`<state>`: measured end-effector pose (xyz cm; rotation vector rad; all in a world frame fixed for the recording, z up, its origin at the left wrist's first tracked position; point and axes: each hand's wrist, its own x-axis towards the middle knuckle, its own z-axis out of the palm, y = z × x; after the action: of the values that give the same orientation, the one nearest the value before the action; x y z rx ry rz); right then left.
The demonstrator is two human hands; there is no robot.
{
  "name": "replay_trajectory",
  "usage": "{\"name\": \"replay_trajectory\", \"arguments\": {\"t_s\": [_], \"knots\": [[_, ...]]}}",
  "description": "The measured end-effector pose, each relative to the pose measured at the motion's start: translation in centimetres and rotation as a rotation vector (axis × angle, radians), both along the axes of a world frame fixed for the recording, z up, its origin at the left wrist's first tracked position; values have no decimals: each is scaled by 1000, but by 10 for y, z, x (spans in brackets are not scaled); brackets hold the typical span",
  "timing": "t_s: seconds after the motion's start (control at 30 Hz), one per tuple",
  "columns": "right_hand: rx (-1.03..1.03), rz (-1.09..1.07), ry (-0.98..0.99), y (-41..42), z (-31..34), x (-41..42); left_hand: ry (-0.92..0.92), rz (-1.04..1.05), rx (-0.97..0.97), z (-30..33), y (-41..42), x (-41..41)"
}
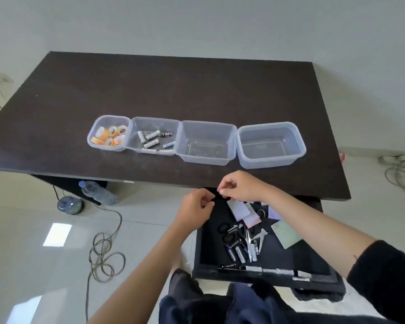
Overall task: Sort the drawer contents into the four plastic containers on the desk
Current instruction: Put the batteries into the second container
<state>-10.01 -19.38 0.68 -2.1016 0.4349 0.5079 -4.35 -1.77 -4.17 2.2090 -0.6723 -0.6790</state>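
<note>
Containers: four clear tubs in a row near the desk's (56, 94) front edge; tape rolls (109, 136), batteries (153, 139), empty tub (206, 142), empty tub (270, 144).
Left hand (197, 206): fingers curled, pinching something small and dark; what it is, cannot tell.
Right hand (240, 186): fingertips pinching the same spot.
Drawer (262, 239): open under the desk's front-right corner; scissors (229, 231), loose batteries (237, 252), cards (239, 208).
</note>
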Motion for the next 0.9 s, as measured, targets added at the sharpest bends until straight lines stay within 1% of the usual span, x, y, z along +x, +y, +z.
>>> {"name": "replay_trajectory", "arguments": {"t_s": [0.1, 0.23, 0.33, 0.43, 0.5, 0.63, 0.67, 0.8, 0.9], "knots": [[-35, 11, 78, -13, -41, -51, 79, -38, 62, -25, -9, -43], [-66, 65, 194, -22, -88, -107, 207, -75, 232, -61, -8, -82], [-90, 102, 310, -29, -116, -139, 266, -201, 407, -81, -5, -98], [-148, 170, 413, -33, -138, -163, 317, -373, 629, -90, -10, -110], [-152, 175, 426, -31, -149, -172, 338, -446, 744, -95, -17, -115], [-109, 22, 359, -22, -166, -174, 301, -409, 750, -108, -30, -119], [-112, 16, 361, -20, -170, -172, 281, -392, 747, -110, -32, -120], [-135, 35, 385, -11, -179, -164, 228, -313, 727, -118, -35, -125], [-155, 107, 376, 3, -183, -164, 229, -304, 717, -119, -37, -127]]}}
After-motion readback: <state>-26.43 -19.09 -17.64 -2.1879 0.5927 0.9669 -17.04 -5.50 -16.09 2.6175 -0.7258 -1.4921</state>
